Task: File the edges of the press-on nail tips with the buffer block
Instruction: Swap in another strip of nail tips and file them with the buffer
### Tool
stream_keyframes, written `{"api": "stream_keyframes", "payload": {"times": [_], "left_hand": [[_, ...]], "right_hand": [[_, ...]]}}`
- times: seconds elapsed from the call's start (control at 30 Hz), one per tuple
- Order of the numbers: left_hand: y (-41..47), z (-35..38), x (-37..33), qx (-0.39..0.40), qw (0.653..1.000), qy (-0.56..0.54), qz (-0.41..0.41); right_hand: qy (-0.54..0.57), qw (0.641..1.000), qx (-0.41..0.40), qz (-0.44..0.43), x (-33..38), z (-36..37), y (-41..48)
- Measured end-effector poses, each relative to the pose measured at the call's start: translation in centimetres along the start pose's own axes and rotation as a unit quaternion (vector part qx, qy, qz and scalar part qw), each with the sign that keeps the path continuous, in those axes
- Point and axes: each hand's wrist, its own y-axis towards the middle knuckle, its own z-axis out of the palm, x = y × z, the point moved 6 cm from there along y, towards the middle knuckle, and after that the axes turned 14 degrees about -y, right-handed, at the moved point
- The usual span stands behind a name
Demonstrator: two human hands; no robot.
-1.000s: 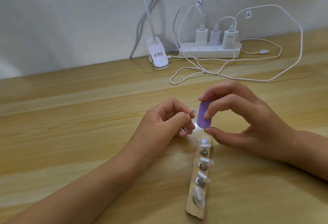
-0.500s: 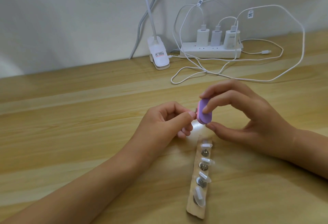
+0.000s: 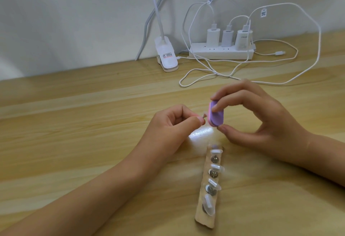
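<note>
Right hand [image 3: 265, 121] pinches purple buffer block [image 3: 216, 113]; left hand [image 3: 171, 123] pinches small nail tip [image 3: 74, 115] against it, above counter [image 3: 74, 123]; holder strip [image 3: 209, 185] nearby.

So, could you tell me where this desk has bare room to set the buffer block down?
The bare wood left of the left hand is free; so is the patch between the nail-tip strip and the right forearm. Crowded: the back, with lamp clip, power strip and cables, and the centre around the buffer block.
</note>
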Motion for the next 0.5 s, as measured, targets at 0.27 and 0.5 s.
{"api": "stream_keyframes", "payload": {"times": [0.27,0.5], "left_hand": [[0.02,-0.02,0.11,0.004,1.0,-0.001,-0.004],[0.07,0.0,0.03,0.005,1.0,-0.008,-0.008]], "right_hand": [[-0.02,1.0,0.0,-0.021,0.25,-0.02,-0.09],[-0.044,0.999,-0.01,-0.016,0.13,-0.16,-0.01]]}}
